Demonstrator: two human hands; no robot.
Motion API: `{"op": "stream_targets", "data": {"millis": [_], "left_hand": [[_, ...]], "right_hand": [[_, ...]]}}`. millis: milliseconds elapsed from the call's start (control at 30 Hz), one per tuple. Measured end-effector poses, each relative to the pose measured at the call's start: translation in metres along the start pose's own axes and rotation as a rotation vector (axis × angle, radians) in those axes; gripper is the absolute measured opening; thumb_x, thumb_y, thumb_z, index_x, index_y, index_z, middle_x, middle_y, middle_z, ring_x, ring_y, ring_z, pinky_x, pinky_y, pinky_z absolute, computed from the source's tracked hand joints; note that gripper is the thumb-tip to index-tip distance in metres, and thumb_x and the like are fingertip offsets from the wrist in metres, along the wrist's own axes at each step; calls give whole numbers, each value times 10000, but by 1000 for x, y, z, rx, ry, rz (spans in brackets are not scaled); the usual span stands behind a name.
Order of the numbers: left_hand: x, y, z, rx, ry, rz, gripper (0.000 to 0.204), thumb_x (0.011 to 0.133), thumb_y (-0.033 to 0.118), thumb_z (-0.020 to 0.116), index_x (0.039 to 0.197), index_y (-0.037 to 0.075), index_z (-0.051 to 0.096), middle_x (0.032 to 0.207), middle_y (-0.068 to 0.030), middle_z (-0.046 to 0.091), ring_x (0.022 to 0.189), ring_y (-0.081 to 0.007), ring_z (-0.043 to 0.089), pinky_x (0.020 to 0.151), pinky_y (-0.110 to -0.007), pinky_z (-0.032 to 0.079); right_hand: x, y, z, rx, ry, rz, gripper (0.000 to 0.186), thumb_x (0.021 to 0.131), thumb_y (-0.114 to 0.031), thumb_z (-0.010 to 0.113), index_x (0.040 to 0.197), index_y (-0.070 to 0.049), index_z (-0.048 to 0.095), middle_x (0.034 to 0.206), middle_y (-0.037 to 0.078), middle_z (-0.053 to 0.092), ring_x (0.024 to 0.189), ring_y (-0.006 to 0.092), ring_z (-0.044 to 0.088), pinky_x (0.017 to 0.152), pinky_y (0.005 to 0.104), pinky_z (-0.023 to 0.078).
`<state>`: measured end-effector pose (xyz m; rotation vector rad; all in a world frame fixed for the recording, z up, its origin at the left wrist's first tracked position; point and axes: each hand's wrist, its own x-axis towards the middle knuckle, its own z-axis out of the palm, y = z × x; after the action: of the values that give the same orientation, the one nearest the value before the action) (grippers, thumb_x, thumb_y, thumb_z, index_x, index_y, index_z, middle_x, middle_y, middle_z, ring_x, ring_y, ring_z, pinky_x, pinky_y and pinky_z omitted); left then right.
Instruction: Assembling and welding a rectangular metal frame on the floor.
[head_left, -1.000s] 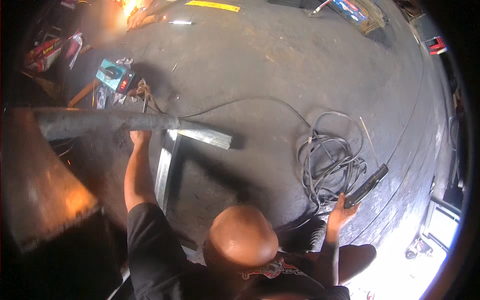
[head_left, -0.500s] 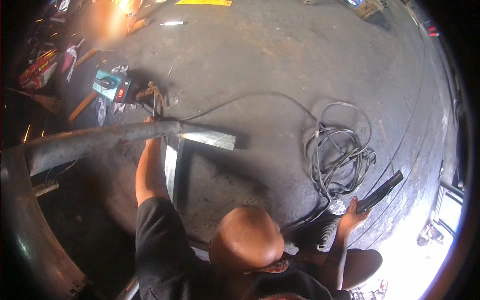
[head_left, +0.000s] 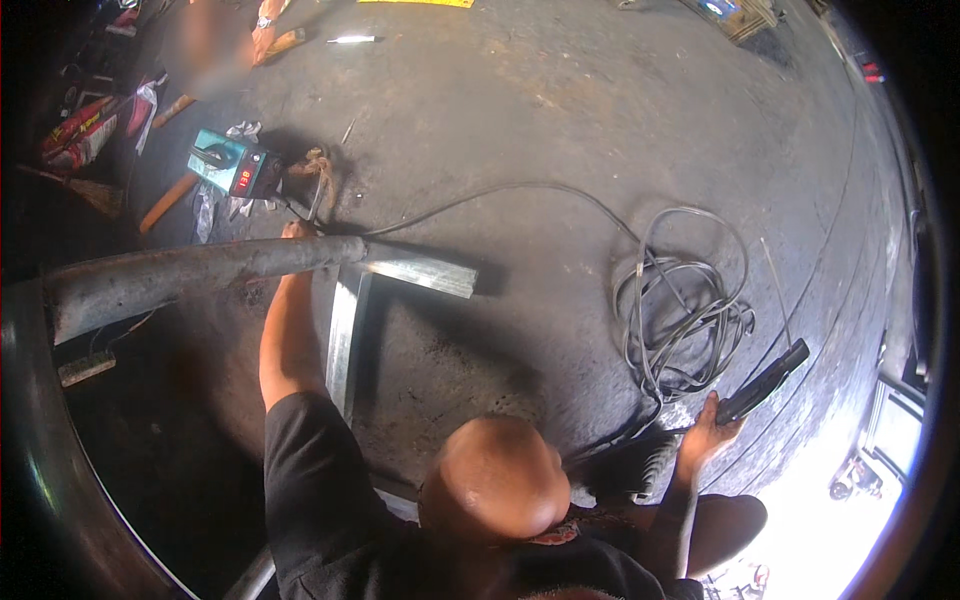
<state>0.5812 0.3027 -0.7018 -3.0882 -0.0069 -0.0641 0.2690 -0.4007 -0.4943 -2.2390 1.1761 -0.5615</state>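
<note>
My left hand (head_left: 298, 231) reaches behind a dark steel pipe (head_left: 200, 268), mostly hidden by it; its visible fingers curl beside a thin rod and rusty clamp (head_left: 319, 164), gripping something I cannot make out. Just beyond is a teal welding machine (head_left: 218, 155) with a lit display. Under the pipe's end lies a galvanized steel frame (head_left: 343, 345). My right hand (head_left: 708, 435) is closed on a black electrode holder (head_left: 762, 382), from which a thin rod (head_left: 775, 285) points up. Coiled cables (head_left: 685, 315) lie left of the holder on the floor.
A co-worker's arm (head_left: 263, 35) and wooden handles are at top left, beside red bags (head_left: 75, 135) and scraps. A yellow strip (head_left: 415, 4) and white tool (head_left: 352, 39) lie at the back. A bright white glare fills the lower right.
My left hand has moved up to near the clamp. My right hand with the holder has shifted right and slightly down. The bright sparks by the co-worker have died away.
</note>
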Motion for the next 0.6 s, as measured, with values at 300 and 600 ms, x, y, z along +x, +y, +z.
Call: {"op": "stream_targets", "data": {"millis": [300, 600], "left_hand": [[-6, -6, -16, -86, 102, -2, 212, 769, 209, 651, 698, 25, 573, 668, -200, 608, 632, -393, 605, 582, -496, 462], [-4, -5, 1, 3, 52, -450, 177, 745, 174, 634, 720, 11, 568, 738, -247, 638, 728, -416, 645, 639, -520, 489]], "right_hand": [[1, -2, 5, 16, 14, 23, 370, 848, -214, 681, 1010, 48, 475, 742, 73, 506, 624, 159, 491, 566, 308, 406], [7, -8, 2, 90, -109, 284, 558, 848, -133, 670, 1260, 113, 386, 1137, 243, 545, 992, 299, 572, 814, 378, 486]]}}
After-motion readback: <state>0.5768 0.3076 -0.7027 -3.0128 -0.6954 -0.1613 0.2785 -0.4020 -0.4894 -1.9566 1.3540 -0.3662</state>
